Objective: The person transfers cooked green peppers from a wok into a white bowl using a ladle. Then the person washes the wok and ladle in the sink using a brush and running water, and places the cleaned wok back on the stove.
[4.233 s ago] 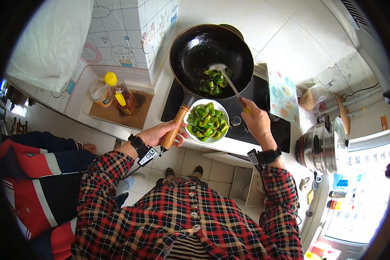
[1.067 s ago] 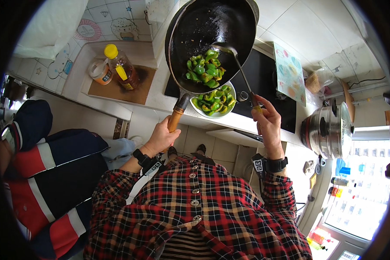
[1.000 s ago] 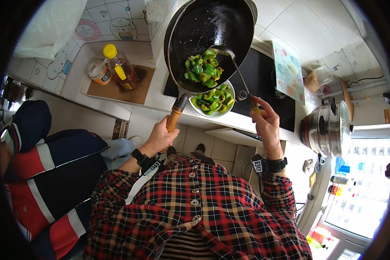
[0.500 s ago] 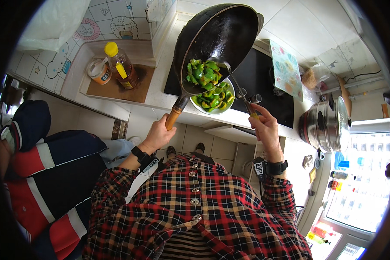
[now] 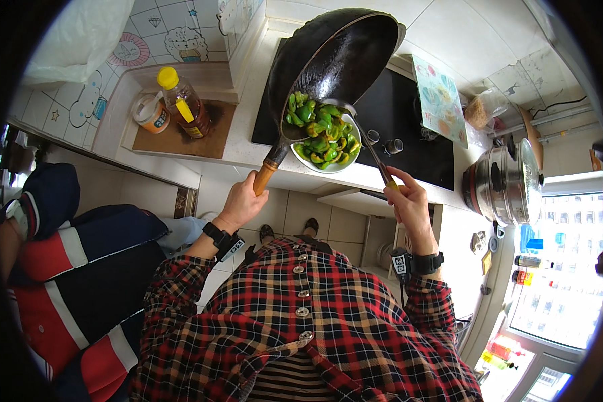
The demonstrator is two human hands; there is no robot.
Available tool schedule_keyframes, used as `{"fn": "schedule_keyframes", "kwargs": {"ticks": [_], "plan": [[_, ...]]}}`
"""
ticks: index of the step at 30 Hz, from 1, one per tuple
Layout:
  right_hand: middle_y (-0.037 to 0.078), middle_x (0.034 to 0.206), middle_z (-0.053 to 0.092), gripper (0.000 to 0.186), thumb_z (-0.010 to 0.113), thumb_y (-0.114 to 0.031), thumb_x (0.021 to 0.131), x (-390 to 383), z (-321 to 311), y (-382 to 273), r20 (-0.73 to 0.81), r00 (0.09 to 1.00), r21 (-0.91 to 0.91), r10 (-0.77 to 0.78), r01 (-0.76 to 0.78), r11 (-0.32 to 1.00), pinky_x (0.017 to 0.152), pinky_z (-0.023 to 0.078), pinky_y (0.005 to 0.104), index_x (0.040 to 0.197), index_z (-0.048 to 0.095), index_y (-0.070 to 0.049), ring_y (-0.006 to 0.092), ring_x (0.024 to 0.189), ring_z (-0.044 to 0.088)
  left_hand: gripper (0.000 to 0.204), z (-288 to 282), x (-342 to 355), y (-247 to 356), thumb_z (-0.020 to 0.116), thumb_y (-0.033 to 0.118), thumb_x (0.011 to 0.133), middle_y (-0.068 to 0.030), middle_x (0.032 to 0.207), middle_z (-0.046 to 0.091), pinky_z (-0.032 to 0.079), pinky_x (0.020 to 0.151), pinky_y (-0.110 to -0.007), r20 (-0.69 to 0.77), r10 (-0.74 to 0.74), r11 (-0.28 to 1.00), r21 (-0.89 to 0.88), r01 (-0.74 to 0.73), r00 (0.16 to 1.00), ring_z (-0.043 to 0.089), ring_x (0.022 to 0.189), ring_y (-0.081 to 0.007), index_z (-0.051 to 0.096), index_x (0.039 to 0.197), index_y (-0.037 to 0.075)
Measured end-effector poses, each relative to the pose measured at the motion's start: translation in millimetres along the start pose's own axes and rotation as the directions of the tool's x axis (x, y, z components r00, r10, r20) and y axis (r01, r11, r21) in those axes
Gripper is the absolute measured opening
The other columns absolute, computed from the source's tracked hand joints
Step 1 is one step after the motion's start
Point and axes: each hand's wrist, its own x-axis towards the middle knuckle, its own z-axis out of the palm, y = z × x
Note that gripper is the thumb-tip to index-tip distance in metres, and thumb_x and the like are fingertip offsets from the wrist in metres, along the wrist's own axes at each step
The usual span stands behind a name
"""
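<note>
My left hand (image 5: 242,200) grips the wooden handle of a black wok (image 5: 335,57), which is tilted steeply over a white bowl (image 5: 315,165) on the counter edge. Green pepper pieces (image 5: 318,130) slide from the wok's lower rim into the bowl. My right hand (image 5: 407,200) holds a metal spatula (image 5: 368,144) whose blade reaches into the peppers at the wok's lip. Both wrists wear black bands with tags.
A black cooktop (image 5: 402,120) lies under the wok. A yellow-capped oil bottle (image 5: 183,104) and a small jar (image 5: 151,112) stand on a wooden board at the left. A steel pot (image 5: 506,181) sits at the right. Another person in red and navy clothing (image 5: 67,268) is at my left.
The wok has been lifted off the cooktop and tipped more steeply over the bowl. The peppers have slid to its lower rim, and the spatula has followed them down.
</note>
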Motion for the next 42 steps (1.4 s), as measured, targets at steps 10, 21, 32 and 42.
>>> {"fn": "schedule_keyframes", "kwargs": {"ticks": [10, 21, 32, 42], "plan": [[-0.003, 0.066, 0.055, 0.045, 0.064, -0.009, 0.088, -13, 0, 5, -0.040, 0.998, 0.011, 0.044, -0.043, 0.999, 0.040, 0.031, 0.0179, 0.133, 0.057, -0.007, 0.0019, 0.046, 0.042, 0.031, -7, 12, -1, 0.067, 0.017, 0.082, -0.0254, 0.070, 0.060, 0.047, 0.062, -0.053, -0.022, 0.013, 0.997, 0.073, -0.011, 1.000, 0.060, 0.072, -0.0470, 0.047, 0.099, 0.001], [-0.002, 0.067, 0.056, 0.044, 0.061, -0.009, 0.089, -27, 0, 21, -0.044, 0.999, 0.052, 0.010, -0.008, 0.999, 0.039, 0.029, 0.0172, 0.133, 0.056, -0.006, 0.0016, 0.044, 0.040, 0.034, -10, 24, -7, 0.068, 0.018, 0.081, -0.0245, 0.070, 0.060, 0.046, 0.059, -0.047, -0.032, 0.025, 0.994, 0.105, -0.022, 0.999, 0.060, 0.070, -0.0454, 0.050, 0.102, -0.001], [-0.003, 0.072, 0.057, 0.045, 0.064, -0.006, 0.087, -26, 7, 25, -0.076, 0.985, 0.033, -0.154, 0.157, 0.987, 0.049, 0.034, 0.0183, 0.132, 0.058, -0.007, 0.0017, 0.056, 0.044, 0.031, -18, 29, 3, 0.068, 0.019, 0.082, -0.0253, 0.071, 0.060, 0.046, 0.061, -0.050, -0.013, 0.052, 0.992, 0.117, -0.050, 0.999, 0.059, 0.073, -0.0470, 0.048, 0.097, 0.000], [0.015, 0.094, 0.071, 0.045, 0.067, -0.010, 0.082, 4, 38, 32, -0.132, 0.904, -0.354, -0.408, 0.341, 0.871, 0.076, 0.055, 0.0345, 0.126, 0.060, -0.011, 0.0305, 0.083, 0.071, 0.030, -18, 21, 9, 0.067, 0.020, 0.083, -0.0237, 0.070, 0.061, 0.047, 0.062, -0.052, 0.012, 0.053, 0.985, 0.163, -0.055, 0.999, 0.061, 0.071, -0.0460, 0.046, 0.095, 0.003]]}}
